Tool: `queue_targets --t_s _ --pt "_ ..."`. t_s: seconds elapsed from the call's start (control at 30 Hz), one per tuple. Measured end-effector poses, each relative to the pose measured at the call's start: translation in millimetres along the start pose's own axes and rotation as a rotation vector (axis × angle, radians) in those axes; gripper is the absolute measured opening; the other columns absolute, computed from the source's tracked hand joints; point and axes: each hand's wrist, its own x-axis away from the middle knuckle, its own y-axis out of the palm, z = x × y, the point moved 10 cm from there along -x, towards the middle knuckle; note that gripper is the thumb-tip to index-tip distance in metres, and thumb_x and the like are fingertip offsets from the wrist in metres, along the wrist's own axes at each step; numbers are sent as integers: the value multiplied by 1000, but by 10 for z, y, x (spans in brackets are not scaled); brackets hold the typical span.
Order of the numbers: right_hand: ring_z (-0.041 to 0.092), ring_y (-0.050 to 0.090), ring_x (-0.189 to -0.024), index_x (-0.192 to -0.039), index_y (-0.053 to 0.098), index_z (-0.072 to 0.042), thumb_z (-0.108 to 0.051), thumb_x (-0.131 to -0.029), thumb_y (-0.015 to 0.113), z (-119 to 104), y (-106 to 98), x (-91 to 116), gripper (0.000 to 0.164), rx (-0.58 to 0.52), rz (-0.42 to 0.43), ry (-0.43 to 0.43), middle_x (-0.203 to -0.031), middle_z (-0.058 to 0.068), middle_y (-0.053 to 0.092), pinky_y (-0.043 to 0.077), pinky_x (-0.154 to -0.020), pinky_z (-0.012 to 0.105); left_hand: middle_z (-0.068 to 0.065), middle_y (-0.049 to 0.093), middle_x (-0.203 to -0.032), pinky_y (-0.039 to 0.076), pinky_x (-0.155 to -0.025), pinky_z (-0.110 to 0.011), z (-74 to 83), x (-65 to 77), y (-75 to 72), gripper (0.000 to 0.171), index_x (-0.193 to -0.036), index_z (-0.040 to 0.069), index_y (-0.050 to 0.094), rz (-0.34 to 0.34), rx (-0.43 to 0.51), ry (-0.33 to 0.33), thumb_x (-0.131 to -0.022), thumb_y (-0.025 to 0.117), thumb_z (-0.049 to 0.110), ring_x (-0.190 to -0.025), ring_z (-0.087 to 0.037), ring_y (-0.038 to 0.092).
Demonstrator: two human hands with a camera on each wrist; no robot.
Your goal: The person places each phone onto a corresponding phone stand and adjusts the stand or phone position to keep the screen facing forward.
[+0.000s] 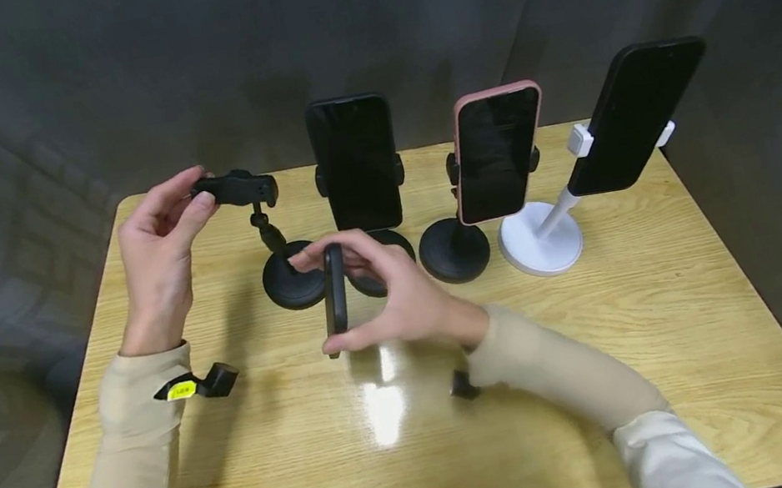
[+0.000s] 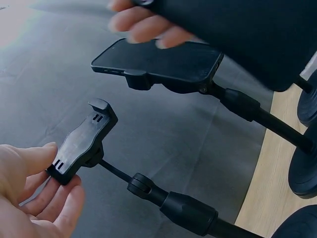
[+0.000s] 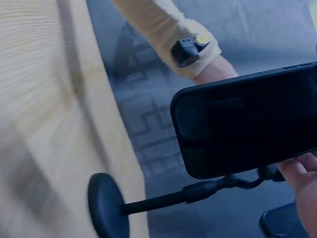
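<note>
My left hand [image 1: 161, 253] pinches one end of the black clamp [image 1: 235, 190] of the leftmost phone stand, between thumb and fingers. No phone sits in that clamp [image 2: 81, 144], as the left wrist view shows. The stand's round black base [image 1: 291, 286] rests on the table. My right hand [image 1: 394, 290] grips a black smartphone [image 1: 334, 290] by its edges, raised in front of the stand and seen nearly edge-on from the head. In the right wrist view the phone's dark screen [image 3: 247, 124] faces the camera and covers part of the stand behind it.
To the right stand a black holder with a black phone [image 1: 356, 165], another with a pink-cased phone [image 1: 499, 152], and a white stand [image 1: 541, 243] holding a tilted black phone [image 1: 637, 114]. The wooden table [image 1: 469, 460] ends at a dark curtain [image 1: 402, 14].
</note>
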Motion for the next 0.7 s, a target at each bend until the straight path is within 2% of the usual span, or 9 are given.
queue_targets --t_s 0.17,0.27,0.4,0.53,0.7 --pt "26 62 -128 -137 48 6 4 -65 95 -93 51 -221 86 4 0 -26 -137 24 64 51 -108 42 -7 73 -100 57 -84 -20 9 4 -25 28 -121 -3 74 12 -53 27 -93 73 -1 -87 -15 70" --pt "21 63 -128 -138 48 5 3 -65 95 -131 52 -323 86 25 6 -35 -137 23 64 53 -107 41 1 75 -97 53 -74 -17 66 13 -15 28 -123 1 75 6 -237 102 -95 74 5 -81 -11 67" --pt "17 62 -128 -139 48 4 4 -67 94 -158 44 -433 85 30 25 -35 -137 23 63 52 -108 39 12 72 -93 41 -60 -17 171 36 33 28 -124 4 75 5 -471 248 -96 72 6 -69 -5 57" --pt "15 63 -128 -139 48 5 4 -68 93 -174 44 -542 83 15 52 -22 -137 23 64 50 -110 37 16 69 -94 41 -59 -16 212 57 61 28 -123 2 75 -7 -490 326 -96 71 1 -68 -2 56" --pt "12 63 -127 -139 47 5 2 -73 89 -196 19 -702 79 19 75 -5 -137 22 63 48 -111 33 16 68 -96 48 -67 -14 200 72 44 27 -123 1 75 2 -476 343 -96 70 -1 -77 -2 63"
